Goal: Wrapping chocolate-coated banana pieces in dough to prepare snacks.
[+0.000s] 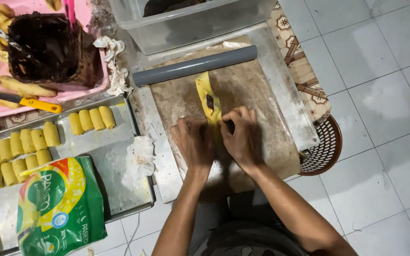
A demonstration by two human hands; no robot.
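Both hands meet at the near end of a yellow dough strip [208,97]: the left hand [194,142] and the right hand [243,135] have their fingertips pinched together on the dough's lower edge, apparently folding it over a dark filling that shows through a gap higher up the strip. The strip lies lengthwise on a worn brown board [257,95], running away from the grip toward a grey rolling pipe [195,65] at the far end. My judgement is that the thin dough could tear at that gap if the fingers pull unevenly, letting the filling squeeze out, or it could stick to the board. Left of the grip, a metal tray [115,161] holds rows of finished yellow rolls [20,151], with a crumpled white tissue [141,154] between. On the tray's near corner lies a soft tissue pack [58,204], green with yellow, red and white panels. Farther left and beyond sit a pink tray [96,83], a dark tub of filling [43,45] and a yellow-handled knife [22,100]. Beyond the pipe stands a clear plastic bin [186,23]; right of the grip, a brown basket [326,147].
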